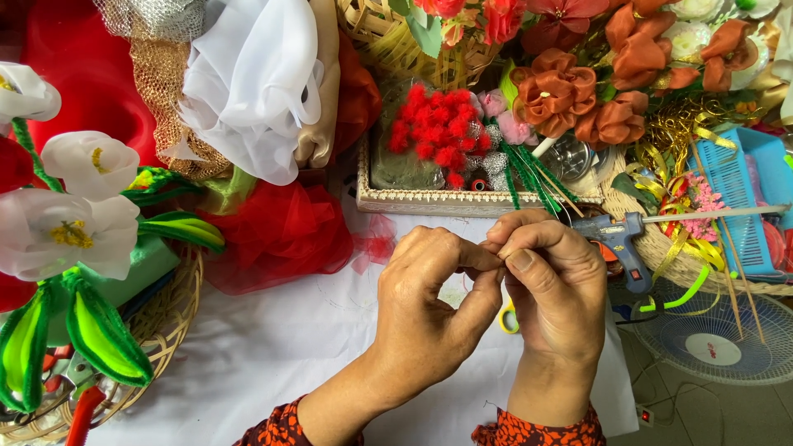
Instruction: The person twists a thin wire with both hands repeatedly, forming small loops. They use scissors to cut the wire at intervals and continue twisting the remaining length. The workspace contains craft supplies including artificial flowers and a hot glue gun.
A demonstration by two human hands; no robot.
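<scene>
My left hand [429, 310] and my right hand [555, 285] meet above the white cloth [273, 347], fingertips pinched together on something very small and thin that the fingers hide. Both wrists show orange patterned sleeves. Under my right hand peeks a yellow scissor handle [509, 318]. A blue glue gun [618, 239] lies just right of my right hand. Behind the hands stands a shallow woven tray [429, 200] with red pompom sprigs [438, 132] and green stems.
White fabric flowers with green leaves [70, 223] fill a round basket at left. Red tulle [281, 235], white fabric [256, 83] and orange fabric roses [578, 95] crowd the back. At right are a blue plastic basket [747, 206] and a fan grille [719, 343].
</scene>
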